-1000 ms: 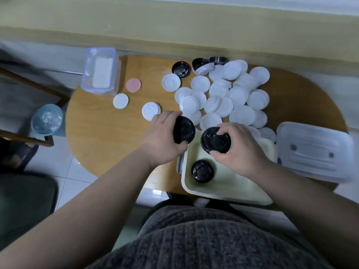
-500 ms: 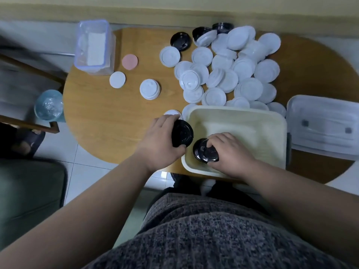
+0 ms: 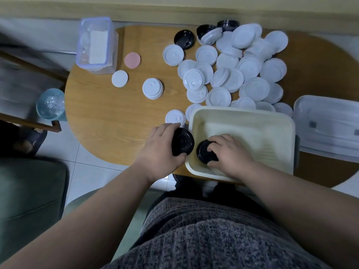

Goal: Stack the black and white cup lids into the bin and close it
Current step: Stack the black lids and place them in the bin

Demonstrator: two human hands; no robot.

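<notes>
on the left a green cushion [image 3: 29,200] sits on the pale tiled floor [image 3: 87,171]. behind it a bluish glass tumbler [image 3: 50,103] stands by a wooden frame. an oval wooden surface [image 3: 108,113] fills the middle, set against a yellowish wall ledge [image 3: 174,8].

on the surface's far left stands one clear plastic box [image 3: 96,45] with something white inside. beside it lie one pink disc [image 3: 132,60] and one flat white disc [image 3: 119,78]. next comes one lone white lid [image 3: 152,88], and another white lid [image 3: 175,117] lies just beyond the left fingertips.

the left grip [image 3: 161,150] clasps a held black lid [image 3: 182,141] by its rim, just outside the left wall of the bin. the right grip [image 3: 231,154] is down inside the cream bin [image 3: 242,113], fingers curled onto a binned black lid [image 3: 204,152] in its near left corner. whether more lids lie beneath it cannot be told.

three more far black lids [image 3: 184,39] lie along the far edge, two of them partly covered. that makes five black lids in view.

behind the bin sprawls a heap of white cup lids [image 3: 250,66], well over twenty, too overlapped for a sure count. on the right one translucent bin cover [image 3: 328,125] lies flat, just beside the bin.
</notes>
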